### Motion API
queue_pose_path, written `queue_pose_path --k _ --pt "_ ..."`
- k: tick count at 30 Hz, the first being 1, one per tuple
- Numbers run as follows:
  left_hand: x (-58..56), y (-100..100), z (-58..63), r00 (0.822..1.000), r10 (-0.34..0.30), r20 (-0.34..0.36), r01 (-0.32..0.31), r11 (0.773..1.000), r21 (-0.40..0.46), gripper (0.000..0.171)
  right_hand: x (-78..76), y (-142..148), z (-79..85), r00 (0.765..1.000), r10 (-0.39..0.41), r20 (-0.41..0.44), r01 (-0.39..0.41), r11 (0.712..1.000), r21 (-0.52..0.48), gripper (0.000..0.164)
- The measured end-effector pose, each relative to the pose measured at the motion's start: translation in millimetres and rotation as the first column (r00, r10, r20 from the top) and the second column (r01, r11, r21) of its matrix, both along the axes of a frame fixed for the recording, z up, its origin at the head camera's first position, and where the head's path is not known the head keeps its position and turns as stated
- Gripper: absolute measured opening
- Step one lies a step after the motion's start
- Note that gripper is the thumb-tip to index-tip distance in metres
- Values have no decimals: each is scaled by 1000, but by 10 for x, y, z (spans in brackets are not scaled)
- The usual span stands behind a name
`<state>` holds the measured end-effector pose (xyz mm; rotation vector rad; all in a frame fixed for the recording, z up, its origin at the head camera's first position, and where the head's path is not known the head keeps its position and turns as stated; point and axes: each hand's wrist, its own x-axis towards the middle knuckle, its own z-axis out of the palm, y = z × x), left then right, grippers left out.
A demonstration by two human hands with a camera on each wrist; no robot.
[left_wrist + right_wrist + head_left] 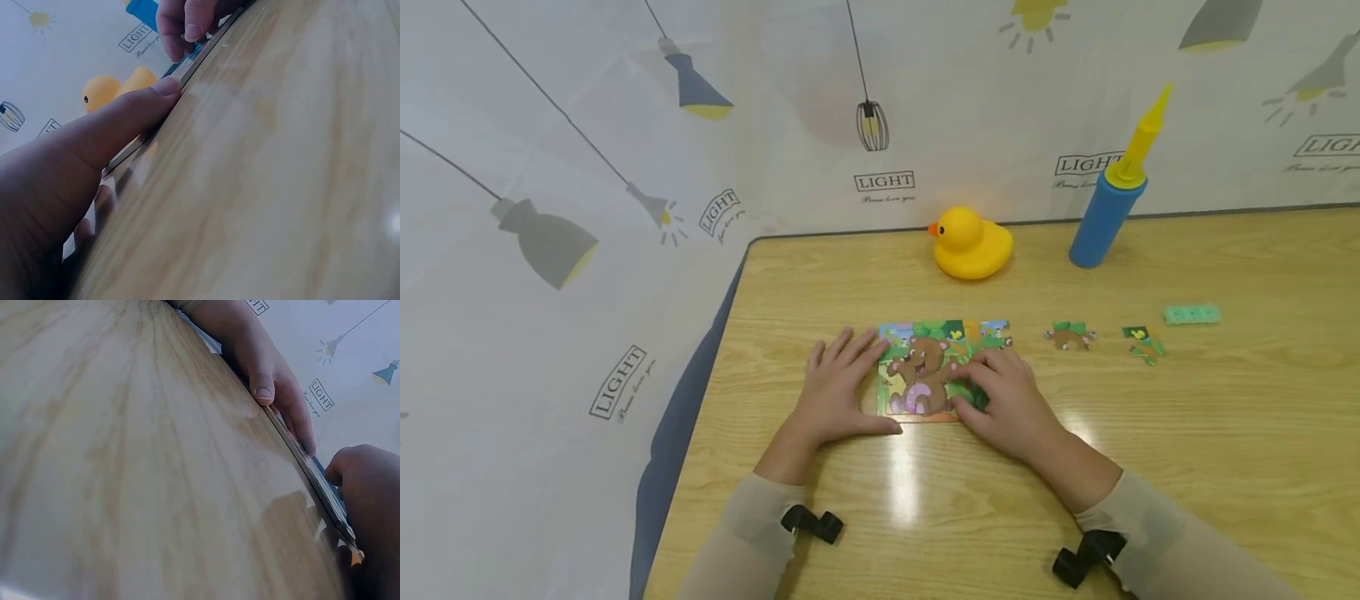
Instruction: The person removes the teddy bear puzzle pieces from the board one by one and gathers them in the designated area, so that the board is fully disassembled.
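Note:
A bear jigsaw puzzle [917, 375] lies on the table between both hands, most of its picture joined up. My left hand [838, 387] rests at its left side with fingers spread, the thumb along the near edge. In the left wrist view the left thumb [134, 115] touches the board's edge. From the right, my right hand [1011, 404] reaches over the puzzle, index fingertip and thumb apart on its right part and covering some of it. A loose puzzle piece [995, 332] sits just beyond the right hand's knuckles, close to the board.
Farther right lie a brown-and-green puzzle piece [1070, 336], another puzzle piece [1142, 342] and a small light-green block [1192, 314]. A yellow rubber duck [973, 246] and an upright blue pump [1105, 221] with a yellow nozzle stand near the printed backdrop [805, 167].

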<state>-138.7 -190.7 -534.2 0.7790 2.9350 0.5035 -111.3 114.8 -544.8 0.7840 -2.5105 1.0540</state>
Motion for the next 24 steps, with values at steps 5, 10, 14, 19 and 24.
queue_pose_path --k 5,10,14,19,24 --pt "1 10 1 1000 -16 -27 16 1000 -1 125 1 2 7 1000 -9 13 9 1000 13 26" --pt "5 12 24 1000 -13 -20 13 1000 7 125 4 -1 14 1000 -10 16 10 1000 12 27" --pt "-5 13 18 1000 -12 -21 12 1000 9 124 -1 3 16 1000 -9 15 9 1000 16 26" --pt "-9 13 9 1000 -8 -15 8 1000 6 124 -5 0 19 1000 -10 23 10 1000 29 25" --pt "1 17 26 1000 -5 -4 5 1000 10 124 -2 -16 26 999 -22 32 19 997 71 28"
